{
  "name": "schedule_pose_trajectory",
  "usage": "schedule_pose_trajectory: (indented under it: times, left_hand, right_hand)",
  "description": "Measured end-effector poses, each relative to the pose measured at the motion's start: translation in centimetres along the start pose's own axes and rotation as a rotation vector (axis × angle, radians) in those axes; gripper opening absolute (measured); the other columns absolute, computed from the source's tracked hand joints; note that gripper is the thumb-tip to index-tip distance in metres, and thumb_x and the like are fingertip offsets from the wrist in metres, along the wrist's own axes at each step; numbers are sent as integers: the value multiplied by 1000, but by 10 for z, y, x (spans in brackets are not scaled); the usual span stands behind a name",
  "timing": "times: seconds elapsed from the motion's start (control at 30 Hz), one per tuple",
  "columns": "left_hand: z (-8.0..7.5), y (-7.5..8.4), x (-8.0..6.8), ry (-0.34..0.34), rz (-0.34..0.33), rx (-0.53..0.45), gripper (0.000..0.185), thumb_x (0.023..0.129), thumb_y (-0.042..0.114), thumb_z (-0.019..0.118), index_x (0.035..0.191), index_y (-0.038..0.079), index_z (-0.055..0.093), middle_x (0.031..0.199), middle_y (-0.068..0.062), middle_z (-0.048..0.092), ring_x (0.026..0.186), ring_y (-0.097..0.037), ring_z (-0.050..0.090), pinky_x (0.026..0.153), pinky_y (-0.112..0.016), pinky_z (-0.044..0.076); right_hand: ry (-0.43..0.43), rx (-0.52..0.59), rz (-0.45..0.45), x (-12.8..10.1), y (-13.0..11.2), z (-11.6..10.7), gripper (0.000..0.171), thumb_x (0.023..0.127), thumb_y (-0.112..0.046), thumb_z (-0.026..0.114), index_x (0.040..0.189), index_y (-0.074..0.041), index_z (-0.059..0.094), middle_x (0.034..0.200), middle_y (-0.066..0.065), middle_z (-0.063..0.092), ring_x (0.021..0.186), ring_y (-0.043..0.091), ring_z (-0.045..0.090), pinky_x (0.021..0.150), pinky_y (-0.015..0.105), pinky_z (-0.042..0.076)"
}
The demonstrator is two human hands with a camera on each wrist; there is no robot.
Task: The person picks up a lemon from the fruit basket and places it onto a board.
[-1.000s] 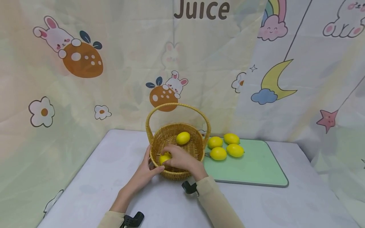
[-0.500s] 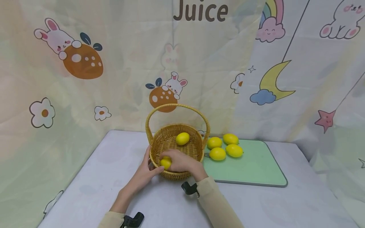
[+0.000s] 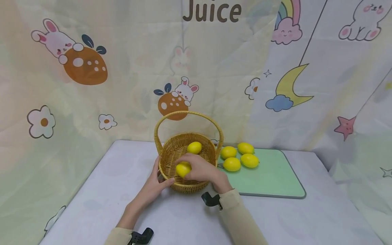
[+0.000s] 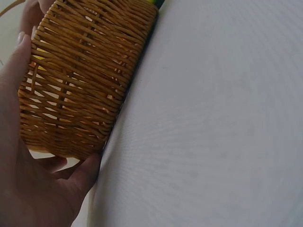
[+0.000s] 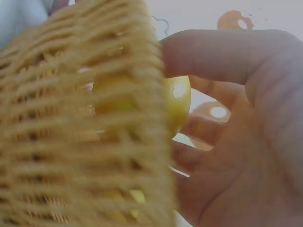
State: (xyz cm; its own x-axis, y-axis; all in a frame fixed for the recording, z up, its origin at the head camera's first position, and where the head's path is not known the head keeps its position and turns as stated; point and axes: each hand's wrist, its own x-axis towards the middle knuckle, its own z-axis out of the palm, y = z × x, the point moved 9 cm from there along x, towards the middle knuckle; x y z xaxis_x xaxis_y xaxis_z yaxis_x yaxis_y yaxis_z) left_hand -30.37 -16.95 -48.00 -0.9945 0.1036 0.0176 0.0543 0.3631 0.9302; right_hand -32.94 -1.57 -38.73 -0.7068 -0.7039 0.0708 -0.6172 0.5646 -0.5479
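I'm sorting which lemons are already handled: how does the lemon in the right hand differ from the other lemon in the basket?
The held lemon sits at the near rim of the basket, gripped by the right hand; the free lemon lies untouched toward the far side. The held lemon is partly covered by fingers; the free lemon shows whole. Both are yellow and similar in size.

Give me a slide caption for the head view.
Right hand grips a lemon inside the basket; left hand steadies it.
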Motion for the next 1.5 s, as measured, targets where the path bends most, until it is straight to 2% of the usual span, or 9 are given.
schedule_pose_trajectory:
  times: [0.1,0.33,0.47,0.77,0.9,1.0,1.2,1.4,1.5]
  left_hand:
    - [0,0,0,4,-1,-4,105,88,42,73,152,53,-10,168,6,4,155,-32,16,121,-54,30]
    - [2,-2,2,-2,3,5,106,88,42,73,152,52,-11,168,4,3,154,-33,17,120,-53,31]
    - [1,-2,3,0,8,11,106,88,43,73,152,51,-11,169,2,3,154,-34,16,120,-53,31]
    - [-1,-3,1,-13,-1,-21,107,89,41,73,154,48,-11,169,-3,0,155,-36,13,120,-51,31]
    - [-2,-2,0,-11,0,-25,107,89,40,74,154,48,-11,169,-3,1,155,-35,14,121,-50,31]
    - [-2,-1,1,-14,6,-22,107,89,40,73,155,47,-11,169,-3,1,155,-35,14,120,-50,31]
    - [-3,-2,3,-11,5,-11,108,89,41,73,155,45,-12,169,-4,2,154,-36,15,120,-51,31]
    - [-1,0,1,-15,0,-15,108,89,40,73,155,45,-12,169,-6,1,154,-39,14,121,-52,30]
    - [0,-1,2,-16,0,-18,107,89,40,73,154,48,-12,169,-5,0,154,-39,14,121,-52,29]
  right_hand:
    - [21,14,6,-8,1,-11,55,78,-10,74,130,-23,65,134,-7,61,118,15,54,97,37,50]
    - [65,34,3,-29,6,-27,54,77,-10,72,128,-24,65,128,-6,60,106,15,54,87,34,50]
    - [80,67,4,-40,14,-31,53,76,-8,72,127,-24,65,127,-7,59,106,14,54,88,34,49]
    - [136,92,34,-69,28,-51,56,74,-8,75,126,-26,65,130,-11,59,119,13,54,98,38,49]
    - [148,89,60,-84,34,-61,55,76,-6,74,126,-27,64,130,-12,60,119,15,53,97,39,50]
    - [148,90,64,-94,40,-66,53,77,-4,73,125,-24,64,128,-7,61,116,18,53,94,40,49]
    - [126,46,97,-110,60,-67,52,76,0,72,125,-17,66,127,-2,63,114,20,54,95,42,49]
    - [8,-51,109,-117,79,-50,55,73,11,62,122,-14,68,125,-2,65,116,19,55,103,47,47]
    - [-22,-69,103,-118,81,-45,55,72,13,60,119,-14,69,123,-2,66,114,19,56,105,49,47]
